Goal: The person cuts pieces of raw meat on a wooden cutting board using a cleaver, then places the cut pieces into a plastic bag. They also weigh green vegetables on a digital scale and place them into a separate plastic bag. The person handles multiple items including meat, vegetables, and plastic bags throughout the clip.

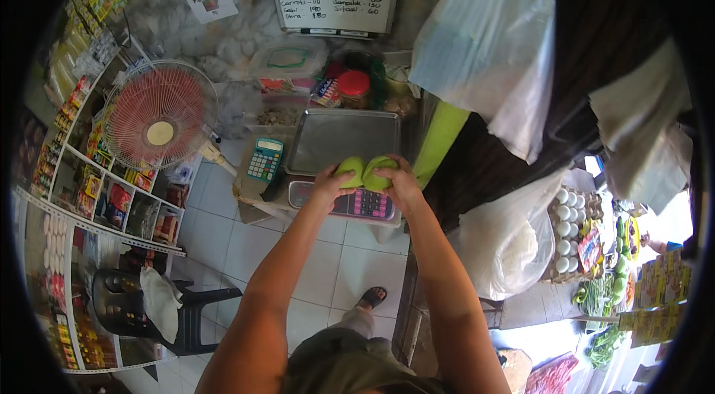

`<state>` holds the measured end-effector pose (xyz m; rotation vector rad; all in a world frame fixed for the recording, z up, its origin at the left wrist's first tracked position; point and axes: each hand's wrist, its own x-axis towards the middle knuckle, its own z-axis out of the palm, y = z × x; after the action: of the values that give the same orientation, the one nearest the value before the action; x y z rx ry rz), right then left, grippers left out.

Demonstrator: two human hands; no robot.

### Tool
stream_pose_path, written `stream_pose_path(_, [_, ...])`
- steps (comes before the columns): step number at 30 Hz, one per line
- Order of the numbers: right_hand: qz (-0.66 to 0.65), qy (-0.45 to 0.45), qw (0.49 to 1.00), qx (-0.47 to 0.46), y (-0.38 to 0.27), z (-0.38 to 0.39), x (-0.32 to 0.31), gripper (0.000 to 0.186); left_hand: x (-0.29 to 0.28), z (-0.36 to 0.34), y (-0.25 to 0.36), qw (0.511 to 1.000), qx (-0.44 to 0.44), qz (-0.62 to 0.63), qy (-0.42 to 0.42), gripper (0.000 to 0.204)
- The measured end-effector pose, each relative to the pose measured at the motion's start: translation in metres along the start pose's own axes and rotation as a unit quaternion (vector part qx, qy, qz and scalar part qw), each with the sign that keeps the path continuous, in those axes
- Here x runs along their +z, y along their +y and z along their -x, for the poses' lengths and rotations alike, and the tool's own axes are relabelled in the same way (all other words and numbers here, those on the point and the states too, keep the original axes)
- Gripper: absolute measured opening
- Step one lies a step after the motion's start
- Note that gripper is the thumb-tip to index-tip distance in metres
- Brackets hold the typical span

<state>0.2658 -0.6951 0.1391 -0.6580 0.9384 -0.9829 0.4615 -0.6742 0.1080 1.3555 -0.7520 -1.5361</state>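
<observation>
My left hand (328, 187) is closed around a light green, rounded vegetable (349, 170) that looks like a chayote. A second chayote (377, 174) of the same colour sits in my right hand (403, 184), its fingers curled over the top. The two chayotes are held side by side, almost touching. Both hands are over the front of a digital scale, above its pink-keyed panel (370, 202). Behind them lies the scale's flat metal tray (344, 139), with nothing on it. A teal calculator (265, 159) stands left of the scale.
A red-lidded jar (354, 89) and a lidded plastic box (287, 66) stand behind the tray. To the left are a fan (159, 115), stocked shelves (93, 189) and a black chair (126, 304). Plastic bags (488, 44) hang at right, near eggs (567, 230) and vegetables.
</observation>
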Motion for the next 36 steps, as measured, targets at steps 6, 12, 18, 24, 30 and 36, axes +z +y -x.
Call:
stream_pose_path(6, [0.077, 0.071, 0.994, 0.019, 0.014, -0.057, 0.008, 0.069, -0.024, -0.065, -0.005, 1.0, 0.008, -0.02, -0.004, 0.052])
stream_pose_path(12, [0.348, 0.135, 0.924, -0.083, 0.039, -0.094, 0.002, 0.064, -0.036, -0.085, -0.003, 0.992, -0.008, -0.116, 0.041, 0.06])
stream_pose_path(18, [0.506, 0.075, 0.828, -0.231, 0.047, -0.066, -0.014, 0.059, -0.024, -0.055, 0.007, 0.756, 0.216, -0.578, 0.216, 0.063])
stream_pose_path(24, [0.522, 0.061, 0.796, -0.301, 0.026, 0.046, -0.027, 0.029, 0.036, -0.007, 0.041, 0.743, 0.392, -0.525, 0.138, 0.048])
stream_pose_path(30, [0.578, 0.095, 0.648, -0.486, -0.074, 0.123, 0.0, 0.022, 0.124, 0.046, 0.131, 0.789, 0.577, -0.208, 0.047, 0.033])
stream_pose_path(36, [0.53, 0.305, 0.418, -0.672, -0.191, 0.173, 0.032, 0.029, 0.183, 0.092, 0.191, 0.762, 0.635, -0.113, 0.062, 0.047])
